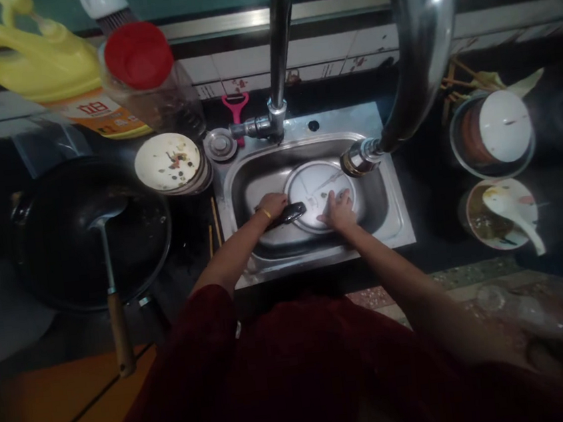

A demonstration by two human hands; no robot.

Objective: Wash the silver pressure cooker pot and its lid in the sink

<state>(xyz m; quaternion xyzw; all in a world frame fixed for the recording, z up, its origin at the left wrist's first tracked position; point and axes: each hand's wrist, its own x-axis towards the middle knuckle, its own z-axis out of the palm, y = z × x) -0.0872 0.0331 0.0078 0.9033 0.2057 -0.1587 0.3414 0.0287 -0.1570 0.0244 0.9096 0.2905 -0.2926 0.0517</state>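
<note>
In the sink [239,195] lies a round white dish [303,185] with a rim, a few small scraps on its surface. My left hand [273,205] is closed around a glossy black handle [294,212] that reaches over the dish's left side. What the handle belongs to cannot be made out. My right hand [341,213] rests on the right part of the dish, fingers spread and touching it. Over the sink's right side hangs the faucet's spray head [360,158].
A black wok [60,261] with a wooden-handled spatula [116,315] stands left, beside stacked dirty bowls [168,159]. A red-lidded jar [139,58] and yellow jug [39,62] are behind. On the right are a stacked pot [461,152] and a bowl [479,230] with a white spoon [513,213].
</note>
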